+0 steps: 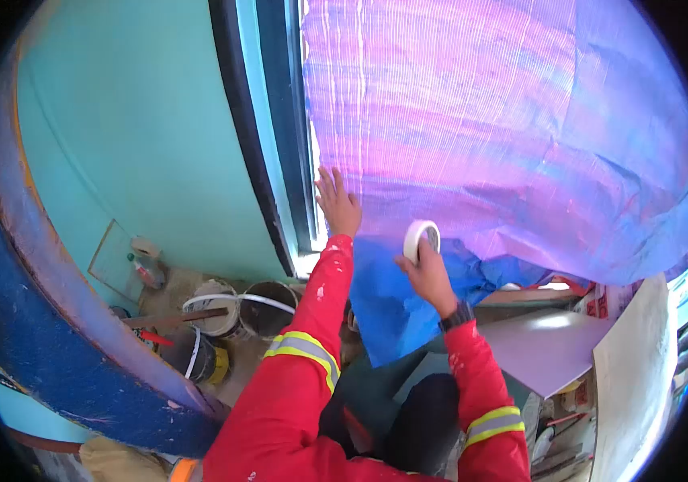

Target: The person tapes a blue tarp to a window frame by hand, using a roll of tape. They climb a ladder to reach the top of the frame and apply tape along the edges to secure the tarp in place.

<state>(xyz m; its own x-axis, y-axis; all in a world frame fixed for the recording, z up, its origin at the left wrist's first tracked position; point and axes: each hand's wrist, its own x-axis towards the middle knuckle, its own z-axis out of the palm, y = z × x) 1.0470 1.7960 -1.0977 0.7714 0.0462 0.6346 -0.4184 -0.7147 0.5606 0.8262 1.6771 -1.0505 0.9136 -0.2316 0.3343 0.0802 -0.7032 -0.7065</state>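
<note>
The right hand (429, 281) hides the lower part of the tape roll (412, 240).

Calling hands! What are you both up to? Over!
Left hand open at edge of tarp. Right hand gripping tape roll. Possible trip hazard: buckets, lower left.

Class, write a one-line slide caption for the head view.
Left hand spread at the edge of a sheet, right hand holding a tape roll, buckets nearby.

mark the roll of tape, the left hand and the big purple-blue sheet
Roll of tape (412, 240): head view, on its white outer band.
Left hand (341, 209): head view, on the back of the hand.
Purple-blue sheet (497, 136): head view, on its broad middle.
</note>
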